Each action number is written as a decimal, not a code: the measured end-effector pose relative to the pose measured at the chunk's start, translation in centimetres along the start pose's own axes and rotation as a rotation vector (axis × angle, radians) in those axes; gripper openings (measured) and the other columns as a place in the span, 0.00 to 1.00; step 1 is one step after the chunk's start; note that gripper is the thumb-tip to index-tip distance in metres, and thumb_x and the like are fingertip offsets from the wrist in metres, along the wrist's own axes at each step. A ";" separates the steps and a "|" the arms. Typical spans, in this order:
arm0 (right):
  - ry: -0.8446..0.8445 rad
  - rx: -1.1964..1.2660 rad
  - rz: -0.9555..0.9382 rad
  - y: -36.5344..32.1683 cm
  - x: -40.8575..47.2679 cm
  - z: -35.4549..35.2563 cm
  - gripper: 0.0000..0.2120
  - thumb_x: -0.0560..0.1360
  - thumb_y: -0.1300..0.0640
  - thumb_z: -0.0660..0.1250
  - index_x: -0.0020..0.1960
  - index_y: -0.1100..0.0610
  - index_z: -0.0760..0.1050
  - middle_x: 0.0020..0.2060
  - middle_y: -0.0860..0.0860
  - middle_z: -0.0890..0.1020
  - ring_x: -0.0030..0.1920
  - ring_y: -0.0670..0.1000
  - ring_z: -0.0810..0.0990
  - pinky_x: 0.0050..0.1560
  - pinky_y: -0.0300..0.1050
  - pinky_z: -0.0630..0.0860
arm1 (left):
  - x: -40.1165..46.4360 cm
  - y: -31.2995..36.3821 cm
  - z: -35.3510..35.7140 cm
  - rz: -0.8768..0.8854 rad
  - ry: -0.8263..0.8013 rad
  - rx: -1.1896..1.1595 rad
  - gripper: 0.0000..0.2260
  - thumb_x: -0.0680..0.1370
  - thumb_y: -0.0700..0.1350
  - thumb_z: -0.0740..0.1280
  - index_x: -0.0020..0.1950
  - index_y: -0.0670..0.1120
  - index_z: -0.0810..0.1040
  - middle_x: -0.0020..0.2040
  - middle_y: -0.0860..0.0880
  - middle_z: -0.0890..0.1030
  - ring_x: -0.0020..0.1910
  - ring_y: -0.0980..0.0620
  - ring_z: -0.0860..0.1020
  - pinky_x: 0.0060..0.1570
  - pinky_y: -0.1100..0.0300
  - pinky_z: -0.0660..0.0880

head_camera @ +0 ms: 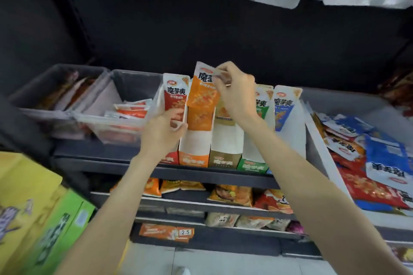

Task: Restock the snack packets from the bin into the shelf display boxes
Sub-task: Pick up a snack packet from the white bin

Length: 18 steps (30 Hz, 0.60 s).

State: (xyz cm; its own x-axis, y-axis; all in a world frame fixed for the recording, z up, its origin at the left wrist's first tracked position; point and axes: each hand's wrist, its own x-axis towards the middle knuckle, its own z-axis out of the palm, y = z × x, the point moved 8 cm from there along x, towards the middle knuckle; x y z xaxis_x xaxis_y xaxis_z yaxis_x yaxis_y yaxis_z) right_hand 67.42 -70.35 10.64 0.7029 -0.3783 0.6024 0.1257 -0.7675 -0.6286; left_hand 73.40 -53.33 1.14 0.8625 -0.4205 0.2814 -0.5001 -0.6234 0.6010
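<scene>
Bin (312, 118), right of the orange display box (196, 140), remains heaped with packets (368, 163): restocking appears far from complete. Orange box interior looks mostly empty. Left hand (163, 131) grips its left wall; right hand (234, 94) pinches a small packet (220, 75) above it.

We're in a shop aisle here: dark shelves (201, 174) run in tiers, stocked with rows of snack bags (232, 194). A price tag (185, 232) reading 2.5 sits on a lower rail, and branded display boxes (194, 152) line the upper shelf.
</scene>
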 end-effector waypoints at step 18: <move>-0.049 -0.341 -0.059 1.4 -1.8 0.9 0.11 0.74 0.56 0.68 0.55 0.56 0.74 0.50 0.52 0.78 0.50 0.52 0.75 0.52 0.49 0.72 | -0.4 3.6 -1.3 0.103 0.077 -0.120 0.12 0.76 0.48 0.69 0.58 0.50 0.77 0.46 0.55 0.80 0.46 0.57 0.78 0.48 0.59 0.79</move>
State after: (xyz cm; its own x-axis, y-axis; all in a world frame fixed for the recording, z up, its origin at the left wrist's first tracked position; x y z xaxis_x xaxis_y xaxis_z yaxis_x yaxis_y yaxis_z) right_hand 66.93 -70.26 8.21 0.7351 -0.3094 0.6032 -0.0682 -0.9190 -0.3883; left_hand 71.34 -54.56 4.13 0.8128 -0.4239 0.3996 -0.5774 -0.4948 0.6494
